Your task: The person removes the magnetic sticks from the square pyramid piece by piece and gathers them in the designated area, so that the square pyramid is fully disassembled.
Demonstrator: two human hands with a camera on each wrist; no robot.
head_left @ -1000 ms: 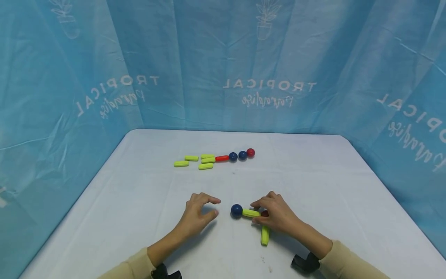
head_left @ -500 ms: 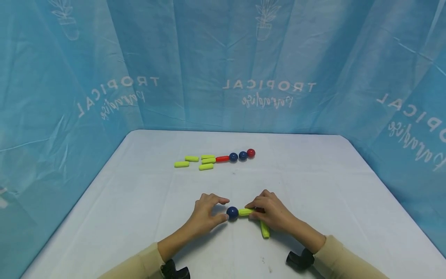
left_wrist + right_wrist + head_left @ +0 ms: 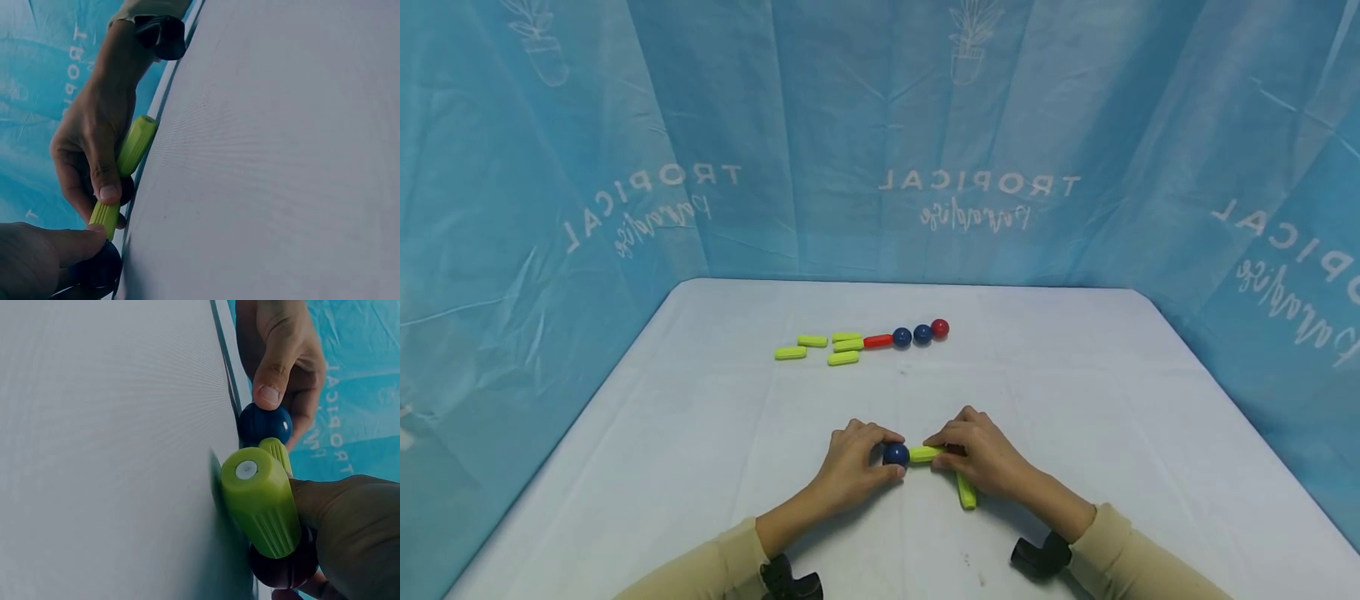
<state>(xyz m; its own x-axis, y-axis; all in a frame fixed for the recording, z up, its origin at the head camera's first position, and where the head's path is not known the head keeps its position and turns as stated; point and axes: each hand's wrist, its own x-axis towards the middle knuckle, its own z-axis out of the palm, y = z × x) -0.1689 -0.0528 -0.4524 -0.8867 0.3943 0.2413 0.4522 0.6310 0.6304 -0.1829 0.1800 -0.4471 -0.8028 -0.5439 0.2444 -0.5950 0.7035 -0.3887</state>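
My left hand (image 3: 850,468) pinches a blue ball (image 3: 896,454) between thumb and fingers. Joined to the ball's right side is a lime-green ribbed rod (image 3: 922,454), part of a magnetic building set. My right hand (image 3: 988,457) grips this rod at its other end, thumb in front and fingers behind. A dark red ball (image 3: 284,565), mostly covered by that hand in the head view, sits at the corner. From it a second lime-green rod (image 3: 966,492) points toward the near edge; its pale round end cap shows in the right wrist view.
Farther back on the white table (image 3: 1075,375) lie several loose lime-green rods (image 3: 790,353). A red rod (image 3: 877,341) lines up with two blue balls (image 3: 912,335) and a red ball (image 3: 940,328). A blue printed curtain (image 3: 880,125) surrounds the table.
My left hand has moved right and closed on the blue ball. The right hand has slid the joined pieces slightly left, and the near rod has swung a little.
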